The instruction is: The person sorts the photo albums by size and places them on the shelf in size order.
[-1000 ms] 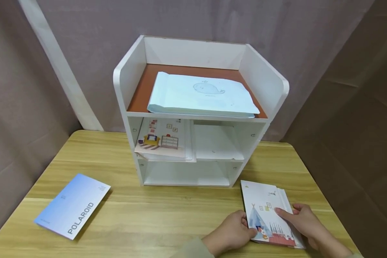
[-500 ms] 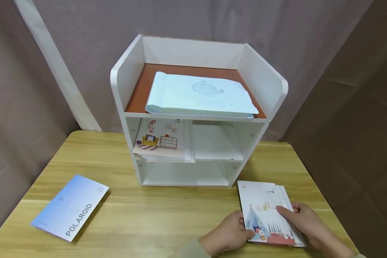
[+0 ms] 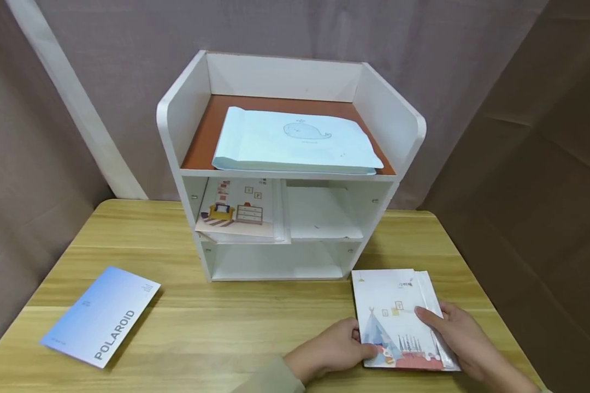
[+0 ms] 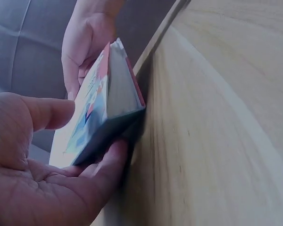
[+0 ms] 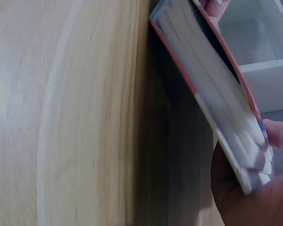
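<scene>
Book (image 3: 398,327) pinched from both sides!
One edge is gripped by the left hand (image 3: 334,345), the opposite by the right hand (image 3: 461,335); pages are best kept squeezed together.

Dark shadow (image 5: 167,136) lies under the book (image 5: 217,89) (right wrist view slightly blurred)

Wood-grain table (image 3: 246,322), white shelf unit (image 3: 319,213) standing toward its back, blue-to-white POLAROID booklet (image 3: 100,316) lying at left
</scene>
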A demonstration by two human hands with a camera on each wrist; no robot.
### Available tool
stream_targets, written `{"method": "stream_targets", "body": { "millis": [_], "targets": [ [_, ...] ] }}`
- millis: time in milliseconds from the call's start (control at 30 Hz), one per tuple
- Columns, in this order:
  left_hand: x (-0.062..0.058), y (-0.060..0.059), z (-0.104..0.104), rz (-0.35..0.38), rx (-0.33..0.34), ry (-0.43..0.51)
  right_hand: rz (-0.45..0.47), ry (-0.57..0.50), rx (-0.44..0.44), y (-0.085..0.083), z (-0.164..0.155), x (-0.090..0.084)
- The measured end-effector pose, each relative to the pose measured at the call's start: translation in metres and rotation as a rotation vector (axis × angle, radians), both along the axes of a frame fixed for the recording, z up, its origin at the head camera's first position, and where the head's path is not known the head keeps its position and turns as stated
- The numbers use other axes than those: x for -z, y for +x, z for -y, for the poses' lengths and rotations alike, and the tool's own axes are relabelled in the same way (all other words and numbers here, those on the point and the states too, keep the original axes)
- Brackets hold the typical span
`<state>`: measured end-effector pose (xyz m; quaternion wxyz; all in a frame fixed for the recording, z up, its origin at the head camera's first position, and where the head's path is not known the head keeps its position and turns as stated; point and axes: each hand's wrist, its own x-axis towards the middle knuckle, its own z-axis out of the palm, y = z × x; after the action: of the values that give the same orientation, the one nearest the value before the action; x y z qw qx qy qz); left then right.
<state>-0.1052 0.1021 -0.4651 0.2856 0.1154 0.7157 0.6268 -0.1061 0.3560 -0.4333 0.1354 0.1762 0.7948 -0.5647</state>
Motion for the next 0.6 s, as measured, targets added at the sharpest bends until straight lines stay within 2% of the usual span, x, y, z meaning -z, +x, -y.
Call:
{"method": "stream_targets", "body": {
  "millis": [100, 267, 400, 600],
  "targets": [
    [-0.001, 0.000, 0.004, 0.020, -0.023, 0.071, 0.018, -0.101, -0.038, 0.002, 0.000, -0.002],
    [0.002, 0.000, 0.004, 0.062, -0.099, 0.218, 0.059, -0.212, -0.126, 0.006, -0.001, -0.002],
    [0.005, 0.002, 0.004, 0.100, -0.146, 0.320, 0.041, -0.250, -0.181, 0.007, 0.003, -0.002],
    [0.004, 0.004, 0.011, 0.149, -0.166, 0.392, -0.002, -0.286, -0.235, 0.007, 0.017, -0.003]
  ]
}}
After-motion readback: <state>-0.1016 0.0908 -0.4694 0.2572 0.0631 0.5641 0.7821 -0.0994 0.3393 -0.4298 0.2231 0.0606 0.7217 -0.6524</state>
